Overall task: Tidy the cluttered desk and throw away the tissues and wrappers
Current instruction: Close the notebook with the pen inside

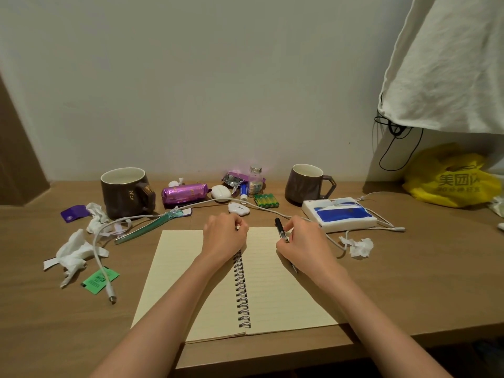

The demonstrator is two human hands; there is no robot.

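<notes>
Both hands rest on the open cream spiral-bound notebook (pixel 245 279). The right hand (pixel 302 244) pinches a black pen (pixel 281 229) between curled fingers; the left hand (pixel 225 236) is closed in a loose fist near the notebook's top edge, perhaps on something small and pale. Crumpled white tissues (pixel 75 252) lie left of the notebook, another wad (pixel 360 247) to its right, and a green wrapper (pixel 100 279) sits by its left edge. I'd guess the tissues are light and soft, best pinched whole, while the flat wrapper needs lifting by an edge.

Head view, looking down, desk (pixel 381 282) close
</notes>
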